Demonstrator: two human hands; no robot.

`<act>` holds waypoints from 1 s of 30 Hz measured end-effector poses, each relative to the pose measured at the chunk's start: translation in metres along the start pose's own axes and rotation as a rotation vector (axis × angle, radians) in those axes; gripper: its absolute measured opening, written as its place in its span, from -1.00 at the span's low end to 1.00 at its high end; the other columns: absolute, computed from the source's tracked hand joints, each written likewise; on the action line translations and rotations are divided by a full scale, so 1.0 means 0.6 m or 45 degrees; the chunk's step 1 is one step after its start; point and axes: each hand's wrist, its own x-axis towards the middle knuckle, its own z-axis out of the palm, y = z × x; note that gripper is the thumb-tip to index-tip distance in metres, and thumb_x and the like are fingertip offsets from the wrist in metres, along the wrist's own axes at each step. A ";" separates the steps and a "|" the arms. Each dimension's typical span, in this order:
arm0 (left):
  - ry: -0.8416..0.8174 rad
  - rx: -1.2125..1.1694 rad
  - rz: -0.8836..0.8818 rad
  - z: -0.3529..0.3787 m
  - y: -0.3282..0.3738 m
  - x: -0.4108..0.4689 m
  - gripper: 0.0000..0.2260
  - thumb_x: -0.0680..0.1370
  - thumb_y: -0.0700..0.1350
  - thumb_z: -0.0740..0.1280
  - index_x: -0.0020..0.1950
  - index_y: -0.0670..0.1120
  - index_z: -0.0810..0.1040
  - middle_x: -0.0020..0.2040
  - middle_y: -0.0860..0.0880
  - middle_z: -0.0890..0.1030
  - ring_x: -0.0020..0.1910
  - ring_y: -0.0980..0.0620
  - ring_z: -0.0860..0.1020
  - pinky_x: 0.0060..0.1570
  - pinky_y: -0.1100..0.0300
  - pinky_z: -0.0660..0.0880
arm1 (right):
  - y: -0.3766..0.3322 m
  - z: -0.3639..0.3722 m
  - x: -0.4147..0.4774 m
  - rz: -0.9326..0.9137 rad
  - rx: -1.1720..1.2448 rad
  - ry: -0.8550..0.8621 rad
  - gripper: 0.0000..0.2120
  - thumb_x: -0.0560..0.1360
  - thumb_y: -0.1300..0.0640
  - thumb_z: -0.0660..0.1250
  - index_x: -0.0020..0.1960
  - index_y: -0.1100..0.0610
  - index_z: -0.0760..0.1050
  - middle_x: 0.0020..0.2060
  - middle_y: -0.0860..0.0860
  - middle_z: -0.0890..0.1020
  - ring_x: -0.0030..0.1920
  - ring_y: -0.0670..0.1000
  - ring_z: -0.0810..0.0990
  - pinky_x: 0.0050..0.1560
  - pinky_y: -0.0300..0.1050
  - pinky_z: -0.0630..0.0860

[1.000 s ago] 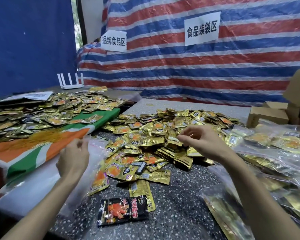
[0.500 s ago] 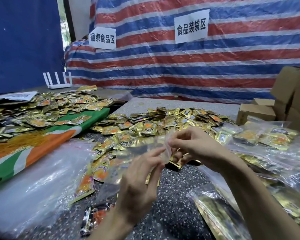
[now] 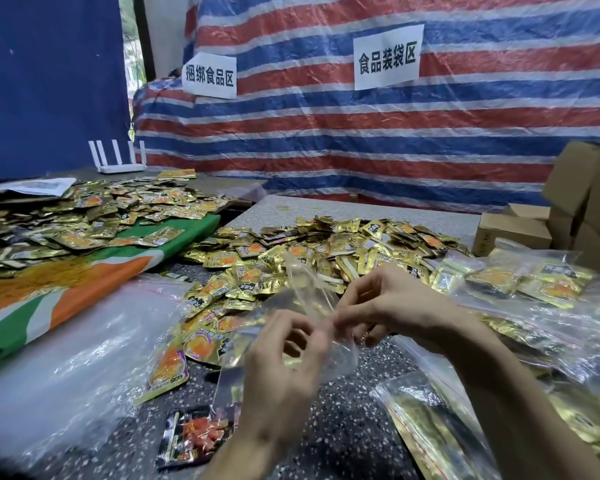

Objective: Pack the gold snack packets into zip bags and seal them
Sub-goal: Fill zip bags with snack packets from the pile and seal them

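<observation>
A black packet [image 3: 194,436] lies nearest on the speckled table [image 3: 343,427]; just above it the left hand [image 3: 284,368] and right hand [image 3: 392,306] come close together, each with fingers curled and pinching the edge of a clear, seemingly empty zip bag [image 3: 309,289] held off the table; the step looks like opening the mouth, with no filling begun; next the lips need parting and one hand freeing to reach the gold snack packets [image 3: 329,251] heaped just beyond; filled bags [image 3: 541,285] lie to the right; cardboard boxes [image 3: 513,233] stand farther back.
</observation>
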 end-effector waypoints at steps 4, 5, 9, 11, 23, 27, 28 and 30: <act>-0.130 -0.221 -0.292 0.005 0.012 0.026 -0.73 0.59 0.03 0.36 -0.23 -0.11 0.59 -0.35 0.01 0.58 -0.35 0.11 0.51 -0.32 0.28 0.43 | -0.002 -0.001 -0.005 -0.025 -0.021 -0.092 -0.70 0.33 0.10 0.56 -0.15 0.34 0.64 -0.22 0.23 0.71 -0.29 0.08 0.63 -0.35 -0.18 0.56; -0.156 -0.241 -0.314 0.004 0.012 0.029 -0.73 0.58 0.00 0.37 -0.26 -0.10 0.59 -0.35 -0.01 0.58 -0.35 0.09 0.50 -0.31 0.27 0.42 | -0.003 -0.002 -0.007 -0.012 -0.041 -0.113 -0.69 0.33 0.07 0.56 -0.14 0.33 0.65 -0.21 0.22 0.72 -0.28 0.07 0.63 -0.36 -0.20 0.56; -0.152 -0.264 -0.353 -0.003 0.006 0.035 -0.73 0.54 -0.10 0.33 -0.37 -0.06 0.54 -0.36 -0.07 0.56 -0.35 0.04 0.50 -0.30 0.21 0.44 | -0.002 -0.017 -0.012 0.026 -0.053 -0.112 -0.81 0.44 0.16 0.51 -0.14 0.31 0.66 -0.28 0.16 0.70 -0.33 0.00 0.62 -0.37 -0.21 0.56; -0.204 -0.327 -0.405 -0.003 0.006 0.035 -0.74 0.54 0.03 0.34 -0.31 -0.05 0.54 -0.32 -0.06 0.57 -0.33 0.01 0.53 -0.30 0.20 0.47 | -0.006 -0.022 -0.016 0.003 -0.047 -0.114 -0.78 0.37 0.11 0.54 -0.16 0.28 0.67 -0.29 0.17 0.69 -0.33 0.00 0.61 -0.36 -0.22 0.56; -0.146 -0.607 -0.458 -0.030 0.005 0.055 -0.64 0.59 -0.22 0.23 -0.42 -0.05 0.47 -0.43 -0.14 0.46 -0.47 -0.10 0.49 -0.55 0.17 0.45 | -0.003 -0.069 -0.039 0.072 -0.212 0.107 -0.80 0.53 0.28 0.36 -0.28 0.18 0.52 -0.38 0.15 0.53 -0.45 -0.04 0.43 -0.47 -0.23 0.27; -0.067 -0.661 -0.411 -0.028 0.014 0.064 -0.57 0.63 -0.21 0.20 -0.45 0.02 0.49 -0.48 -0.08 0.42 -0.56 -0.08 0.44 -0.64 0.23 0.36 | -0.006 -0.064 -0.040 -0.233 -0.337 0.190 -0.75 0.40 0.40 0.46 -0.15 0.15 0.44 -0.28 -0.03 0.48 -0.31 -0.05 0.43 -0.30 -0.11 0.37; -0.069 -0.678 -0.413 -0.025 0.015 0.065 -0.57 0.63 -0.20 0.20 -0.44 0.00 0.49 -0.47 -0.08 0.43 -0.57 -0.08 0.43 -0.64 0.24 0.35 | -0.010 -0.060 -0.042 -0.377 -0.383 0.214 -0.72 0.38 0.38 0.49 -0.11 0.08 0.49 -0.23 -0.13 0.52 -0.26 -0.08 0.44 -0.27 -0.09 0.39; -0.070 -0.704 -0.441 -0.018 0.019 0.068 -0.59 0.63 -0.18 0.19 -0.43 -0.01 0.49 -0.47 -0.09 0.43 -0.59 -0.07 0.41 -0.64 0.25 0.33 | -0.014 -0.054 -0.046 -0.616 -0.473 0.209 -0.72 0.40 0.31 0.52 -0.03 -0.02 0.59 0.03 -0.22 0.58 -0.13 -0.12 0.52 -0.21 -0.18 0.48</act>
